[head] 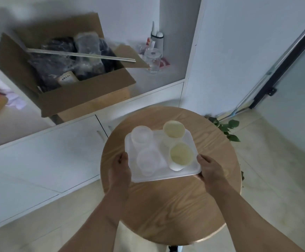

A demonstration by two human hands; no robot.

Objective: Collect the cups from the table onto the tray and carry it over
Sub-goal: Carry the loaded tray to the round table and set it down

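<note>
A white rectangular tray (pixel 163 176) is over the round wooden table (pixel 173 206). Several cups stand on the tray: two clear plastic ones, at the back left (pixel 141 136) and the front middle (pixel 148 163), and two paper cups with cream insides, at the back right (pixel 173 131) and the front right (pixel 181 156). My left hand (pixel 120 167) grips the tray's left edge. My right hand (pixel 210 169) grips its front right corner. Whether the tray rests on the table or is lifted off it I cannot tell.
A white cabinet counter (pixel 75 124) runs behind the table, carrying an open cardboard box (pixel 66 70) full of dark bags. A glass jar (pixel 152 60) and small bottles stand in the shelf niche. A green plant (pixel 226 130) sits right of the table, near a glass door (pixel 284 70).
</note>
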